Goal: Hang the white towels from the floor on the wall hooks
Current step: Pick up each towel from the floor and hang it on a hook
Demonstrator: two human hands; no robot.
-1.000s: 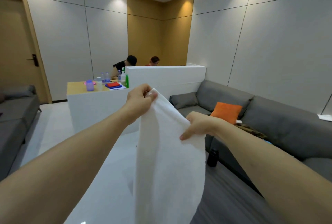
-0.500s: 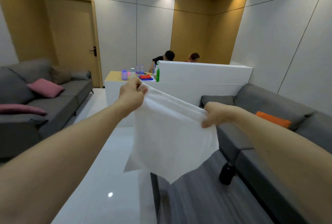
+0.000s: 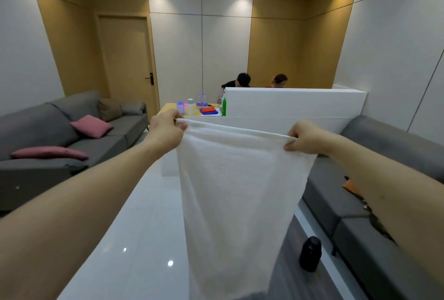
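The white towel (image 3: pixel 240 191) is pinched at its top corners by the left hand (image 3: pixel 165 131) and right hand (image 3: pixel 305 137); should either pinch loosen, that corner would likely drop below the fingers.

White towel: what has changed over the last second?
The hands drew apart along the top edge, spreading the white towel flat; the view swung left, revealing the door. Left hand and right hand kept pinching its corners.

White towel (image 3: pixel 240 191), top edge taut, hanging flat, lower end seemingly out of frame
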